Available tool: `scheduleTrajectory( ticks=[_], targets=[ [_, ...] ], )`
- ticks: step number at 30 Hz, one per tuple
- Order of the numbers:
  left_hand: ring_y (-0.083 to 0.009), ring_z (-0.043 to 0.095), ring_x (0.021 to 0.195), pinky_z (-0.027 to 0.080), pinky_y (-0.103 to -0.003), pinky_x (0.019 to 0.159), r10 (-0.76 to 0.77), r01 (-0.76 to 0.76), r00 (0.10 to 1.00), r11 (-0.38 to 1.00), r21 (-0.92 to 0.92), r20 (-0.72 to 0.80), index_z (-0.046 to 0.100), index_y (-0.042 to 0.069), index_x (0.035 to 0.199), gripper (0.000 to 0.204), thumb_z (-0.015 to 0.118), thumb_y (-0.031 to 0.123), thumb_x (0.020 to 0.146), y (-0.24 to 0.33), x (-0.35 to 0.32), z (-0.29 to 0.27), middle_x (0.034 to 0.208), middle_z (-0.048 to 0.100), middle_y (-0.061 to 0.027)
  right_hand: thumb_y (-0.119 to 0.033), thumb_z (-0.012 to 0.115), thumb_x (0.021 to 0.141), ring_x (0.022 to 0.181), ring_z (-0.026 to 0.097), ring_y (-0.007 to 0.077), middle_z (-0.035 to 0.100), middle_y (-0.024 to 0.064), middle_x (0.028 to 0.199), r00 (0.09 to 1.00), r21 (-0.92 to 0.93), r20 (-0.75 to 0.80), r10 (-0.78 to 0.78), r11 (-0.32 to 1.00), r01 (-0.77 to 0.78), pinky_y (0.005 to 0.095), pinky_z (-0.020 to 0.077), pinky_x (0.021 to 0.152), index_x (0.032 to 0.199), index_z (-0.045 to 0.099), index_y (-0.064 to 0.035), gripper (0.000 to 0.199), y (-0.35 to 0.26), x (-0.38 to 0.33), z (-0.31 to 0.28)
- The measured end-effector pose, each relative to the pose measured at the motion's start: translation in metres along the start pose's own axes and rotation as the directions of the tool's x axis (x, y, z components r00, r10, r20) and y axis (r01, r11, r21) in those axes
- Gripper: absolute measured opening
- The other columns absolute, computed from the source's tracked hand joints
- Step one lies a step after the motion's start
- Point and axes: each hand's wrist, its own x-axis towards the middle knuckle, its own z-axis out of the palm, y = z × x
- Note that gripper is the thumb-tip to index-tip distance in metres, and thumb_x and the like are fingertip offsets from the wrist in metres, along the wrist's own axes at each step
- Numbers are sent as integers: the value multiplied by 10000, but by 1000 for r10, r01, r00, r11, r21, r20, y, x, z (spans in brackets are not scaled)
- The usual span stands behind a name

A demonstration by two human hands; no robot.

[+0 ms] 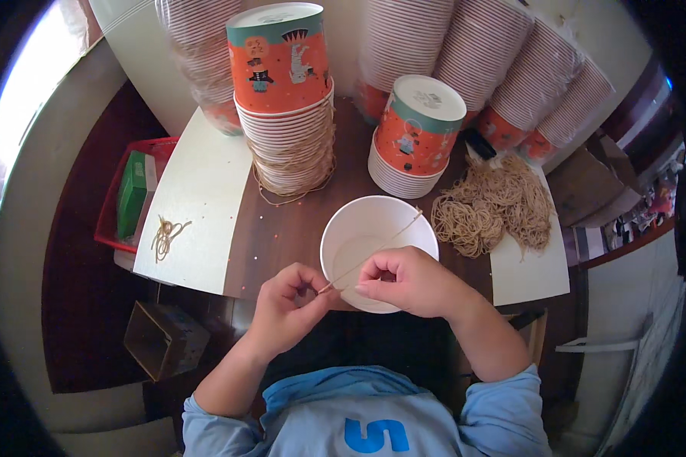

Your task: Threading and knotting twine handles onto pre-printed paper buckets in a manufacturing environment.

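Note:
A white paper bucket (335, 228) stands mouth up at the table's near edge, in front of me. A thin tan cord (389, 241) stretches across its mouth from the far right rim to my left hand (291, 306). Thumb and fingers of that hand pinch the cord just left of the bucket. My right hand (411, 282) is over the near right part of the rim, its thumb and forefinger pressed together close to the cord. What those fingertips hold is too small to make out.
Behind the bucket, upside-down orange and green printed bucket stacks (282, 68) (419, 129) stand on the table. Cords drape the left stack. A heap of tan cord (495, 206) lies right; a few loose cords (166, 236) lie left. Wrapped stacks (404, 38) line the back.

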Motion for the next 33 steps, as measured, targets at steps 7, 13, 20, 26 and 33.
scheduleTrajectory(
  ticks=[7,13,20,26,33],
  targets=[
    [-65,580,736,486,-215,670,159,-154,986,982,106,-41,569,8,817,103,662,35,781,-3,-10,-1,775,624,-27,-136,621,846,651,570,58,595,-9,728,952,114,176,252,955,-274,214,460,570,855,610,-22,114,-22,-17,22],
    [-105,612,744,500,-236,672,51,-75,982,989,-128,-183,559,5,833,104,652,7,787,-23,-20,17,798,646,-67,-20,633,731,593,600,260,596,124,743,875,-476,-295,-383,853,213,330,490,527,832,567,-29,121,14,-28,67],
    [-135,617,714,473,-223,615,-307,205,950,742,-638,-52,489,22,821,120,609,15,826,-39,-14,26,784,641,-98,-29,639,735,634,612,276,596,117,748,802,-701,-397,-447,711,50,333,493,546,824,564,-20,116,44,-13,79],
    [-118,596,668,455,-209,584,-302,174,951,698,-694,-65,492,33,802,128,616,7,816,-44,-11,28,790,635,-89,-51,577,850,770,650,158,659,92,887,924,188,-382,-18,977,97,285,538,679,939,615,29,126,58,4,78],
    [-56,554,674,444,-178,599,-252,97,941,842,-531,-227,524,32,804,139,654,-14,785,-47,-17,30,757,601,-19,-85,567,877,869,619,140,654,91,944,974,703,-191,124,709,48,272,502,809,1015,622,46,198,52,0,78]
  ],
)
